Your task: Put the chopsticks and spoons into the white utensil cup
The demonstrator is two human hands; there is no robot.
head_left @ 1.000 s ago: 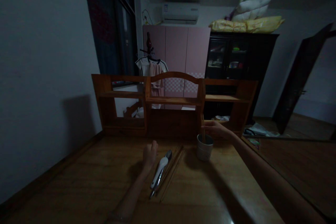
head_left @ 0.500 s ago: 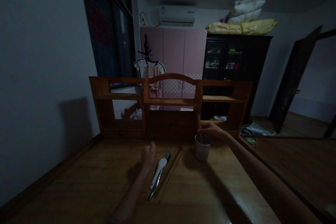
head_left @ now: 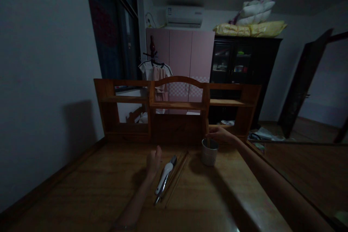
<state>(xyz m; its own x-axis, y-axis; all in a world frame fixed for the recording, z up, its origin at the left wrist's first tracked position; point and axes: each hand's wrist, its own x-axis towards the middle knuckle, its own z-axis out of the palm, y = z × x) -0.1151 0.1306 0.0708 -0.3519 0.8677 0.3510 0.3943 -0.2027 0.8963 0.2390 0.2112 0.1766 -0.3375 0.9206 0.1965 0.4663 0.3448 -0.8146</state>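
My right hand point(head_left: 219, 133) pinches wooden chopsticks point(head_left: 208, 143) that stand upright with their lower ends inside a light grey cup point(head_left: 209, 156). How many sticks are between the fingers is unclear. On the desk, left of the utensils, my left hand point(head_left: 153, 160) is closed with its thumb on top, and nothing shows in it. Just to its right lies a white spoon point(head_left: 164, 178) beside metal cutlery point(head_left: 160, 193) with a dark or shiny end. Several more thin chopsticks point(head_left: 178, 175) lie slantwise between the spoon and the cup.
A wooden shelf unit point(head_left: 178, 106) stands along the desk's far edge, close behind the cup. The wooden desk top point(head_left: 89, 185) meets a wall point(head_left: 46, 90) on the left. Its right edge runs beneath my right forearm. Beyond are a pink wardrobe point(head_left: 179, 54) and a dark cabinet point(head_left: 262, 65).
The chopsticks in my right hand sit slightly lower in the cup. My left hand and the utensils on the desk stay where they were.
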